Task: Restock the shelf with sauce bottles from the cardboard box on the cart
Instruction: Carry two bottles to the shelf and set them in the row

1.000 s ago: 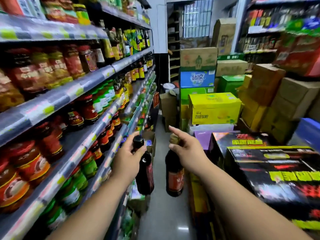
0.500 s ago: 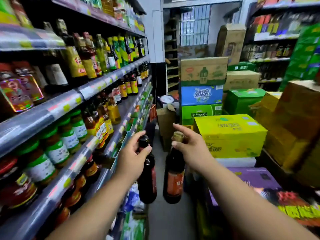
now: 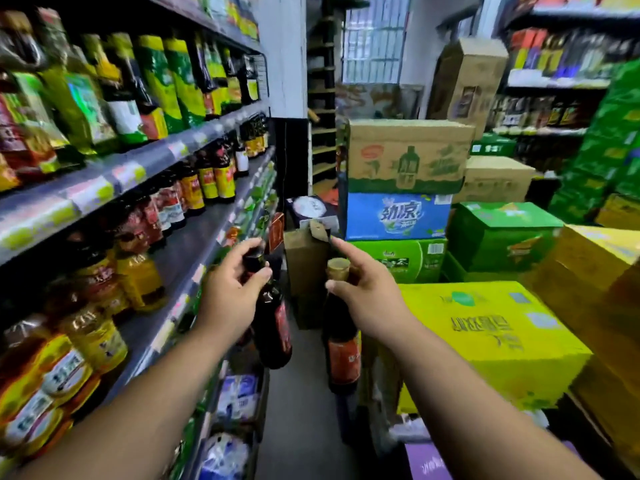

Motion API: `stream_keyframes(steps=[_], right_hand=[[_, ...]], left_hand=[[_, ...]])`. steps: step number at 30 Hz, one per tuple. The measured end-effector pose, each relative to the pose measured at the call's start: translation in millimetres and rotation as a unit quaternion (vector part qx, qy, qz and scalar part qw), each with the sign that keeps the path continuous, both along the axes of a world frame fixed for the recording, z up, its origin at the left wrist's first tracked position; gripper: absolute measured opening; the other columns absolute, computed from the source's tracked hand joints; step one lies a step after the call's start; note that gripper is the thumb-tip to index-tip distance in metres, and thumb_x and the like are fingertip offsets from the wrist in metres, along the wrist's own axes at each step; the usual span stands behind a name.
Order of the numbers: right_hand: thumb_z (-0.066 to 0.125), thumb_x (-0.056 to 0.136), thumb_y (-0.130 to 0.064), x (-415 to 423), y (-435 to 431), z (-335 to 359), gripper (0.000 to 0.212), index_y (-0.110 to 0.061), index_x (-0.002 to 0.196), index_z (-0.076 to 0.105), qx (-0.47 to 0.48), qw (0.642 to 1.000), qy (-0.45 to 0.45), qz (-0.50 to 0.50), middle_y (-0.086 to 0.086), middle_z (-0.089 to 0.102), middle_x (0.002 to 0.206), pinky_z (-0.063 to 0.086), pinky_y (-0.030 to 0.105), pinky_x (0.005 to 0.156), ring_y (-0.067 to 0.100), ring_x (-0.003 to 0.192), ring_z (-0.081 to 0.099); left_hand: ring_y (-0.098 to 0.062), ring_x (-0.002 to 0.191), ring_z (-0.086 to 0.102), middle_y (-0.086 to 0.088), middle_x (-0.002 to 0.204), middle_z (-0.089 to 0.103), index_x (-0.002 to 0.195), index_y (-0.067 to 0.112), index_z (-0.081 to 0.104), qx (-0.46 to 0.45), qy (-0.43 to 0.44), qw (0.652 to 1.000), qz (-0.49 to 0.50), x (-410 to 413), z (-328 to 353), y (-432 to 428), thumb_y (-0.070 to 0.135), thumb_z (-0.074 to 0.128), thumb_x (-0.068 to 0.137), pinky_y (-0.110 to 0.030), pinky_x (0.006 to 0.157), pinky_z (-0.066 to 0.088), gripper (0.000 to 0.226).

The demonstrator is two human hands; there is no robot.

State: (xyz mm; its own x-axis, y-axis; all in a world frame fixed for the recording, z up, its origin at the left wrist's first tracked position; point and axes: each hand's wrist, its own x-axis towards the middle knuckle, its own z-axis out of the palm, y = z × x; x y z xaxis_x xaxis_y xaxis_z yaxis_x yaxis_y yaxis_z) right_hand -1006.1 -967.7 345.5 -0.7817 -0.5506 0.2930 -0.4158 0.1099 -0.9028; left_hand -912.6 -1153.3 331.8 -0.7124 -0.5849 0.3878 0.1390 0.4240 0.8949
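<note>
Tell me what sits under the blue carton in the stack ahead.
Under the blue carton lies a green carton, with a yellow carton in front hiding its lower part. What the green one rests on is hidden.

Two dark sauce bottles [image 3: 273, 327] [image 3: 341, 348], red labels, upright, held by necks, beside shelf [image 3: 194, 237]

A: Positions? Shelf [image 3: 180, 258] runs along the left; stacked cartons [image 3: 408, 181] stand right and ahead.

B: Left hand [image 3: 228, 296] and right hand [image 3: 370, 292] are side by side over the aisle floor [image 3: 298, 417], a bottle hanging below each: left bottle [image 3: 273, 327] nearer the shelf, right bottle [image 3: 343, 351] beside the near carton [image 3: 491, 341].
</note>
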Motion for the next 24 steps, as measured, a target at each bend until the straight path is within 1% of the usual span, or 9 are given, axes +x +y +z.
stream_keyframes(steps=[2,4,9,11,13,15,18,20,24], right_hand=[[0.071,0.083,-0.005,-36.1,-31.4,2.0,0.063,-0.038,0.134,0.055,0.029,0.999,0.029,0.020,-0.011,0.062,0.130,0.045,0.025,0.104,0.004,0.120,0.056],[0.073,0.084,-0.010,-67.9,-63.1,5.6,0.059,-0.042,0.131,0.056,0.054,0.996,0.057,0.050,-0.011,0.060,0.133,0.046,0.024,0.101,0.009,0.122,0.057],[0.073,0.081,-0.004,-122.1,-150.2,15.8,0.057,-0.035,0.128,0.062,0.014,0.991,0.078,0.106,-0.011,0.062,0.130,0.045,0.026,0.105,0.005,0.123,0.055],[0.075,0.080,-0.007,-141.4,-186.9,16.6,0.056,-0.031,0.129,0.062,-0.023,0.989,0.086,0.115,-0.009,0.064,0.129,0.045,0.031,0.106,0.005,0.123,0.056],[0.077,0.079,-0.009,-159.0,-224.3,16.2,0.057,-0.032,0.129,0.062,-0.048,0.989,0.077,0.116,-0.008,0.064,0.129,0.046,0.029,0.103,0.005,0.118,0.059],[0.077,0.079,-0.006,-172.0,-258.5,16.8,0.059,-0.043,0.122,0.063,-0.085,0.988,0.064,0.114,-0.009,0.066,0.123,0.049,0.028,0.099,0.005,0.108,0.063],[0.072,0.082,-0.001,-186.2,-304.5,16.4,0.066,-0.059,0.109,0.059,-0.126,0.980,0.047,0.146,-0.013,0.065,0.112,0.050,0.021,0.088,0.006,0.097,0.064],[0.070,0.084,0.000,-195.3,-330.5,16.8,0.067,-0.061,0.109,0.058,-0.153,0.973,0.031,0.171,-0.018,0.065,0.107,0.048,0.017,0.083,0.003,0.091,0.062],[0.070,0.085,0.000,-221.0,-381.6,9.5,0.069,-0.055,0.121,0.052,-0.191,0.961,0.010,0.200,-0.012,0.064,0.105,0.045,0.013,0.079,-0.005,0.087,0.058]], left_hand=[[-0.006,0.097,0.067,0.008,0.107,0.069,0.108,0.052,0.056,-0.005,0.010,0.999,0.031,-23.6,2.1,-21.0,0.009,0.065,0.089,-0.028,0.085,0.052,0.048],[-0.002,0.093,0.066,0.012,0.103,0.069,0.108,0.053,0.056,-0.011,0.011,0.998,0.059,-44.8,4.7,-44.6,0.010,0.066,0.088,-0.027,0.084,0.053,0.048],[0.014,0.084,0.062,0.025,0.099,0.065,0.103,0.062,0.053,-0.086,-0.012,0.988,0.126,-79.9,15.5,-106.9,0.015,0.067,0.088,-0.009,0.071,0.048,0.052],[0.008,0.083,0.064,0.020,0.095,0.067,0.112,0.058,0.051,-0.133,-0.022,0.977,0.167,-91.0,19.0,-133.9,0.022,0.068,0.087,-0.019,0.074,0.051,0.047],[-0.015,0.087,0.068,0.004,0.097,0.072,0.119,0.047,0.052,-0.189,-0.035,0.959,0.208,-103.2,18.8,-164.1,0.028,0.069,0.085,-0.031,0.076,0.052,0.043],[-0.021,0.095,0.066,-0.001,0.106,0.072,0.122,0.038,0.058,-0.246,-0.051,0.938,0.237,-113.8,21.0,-189.0,0.025,0.070,0.085,-0.026,0.078,0.047,0.041],[-0.013,0.099,0.059,-0.002,0.110,0.072,0.122,0.023,0.064,-0.302,-0.040,0.914,0.268,-128.8,18.4,-223.8,0.015,0.073,0.083,-0.012,0.082,0.037,0.041],[-0.011,0.102,0.057,-0.003,0.112,0.071,0.121,0.019,0.064,-0.318,-0.032,0.904,0.285,-137.6,15.4,-244.5,0.012,0.073,0.083,-0.007,0.086,0.034,0.040],[-0.009,0.107,0.057,0.002,0.116,0.068,0.122,0.017,0.062,-0.299,-0.024,0.900,0.317,-154.3,7.0,-281.5,0.016,0.065,0.084,0.001,0.093,0.031,0.038]])
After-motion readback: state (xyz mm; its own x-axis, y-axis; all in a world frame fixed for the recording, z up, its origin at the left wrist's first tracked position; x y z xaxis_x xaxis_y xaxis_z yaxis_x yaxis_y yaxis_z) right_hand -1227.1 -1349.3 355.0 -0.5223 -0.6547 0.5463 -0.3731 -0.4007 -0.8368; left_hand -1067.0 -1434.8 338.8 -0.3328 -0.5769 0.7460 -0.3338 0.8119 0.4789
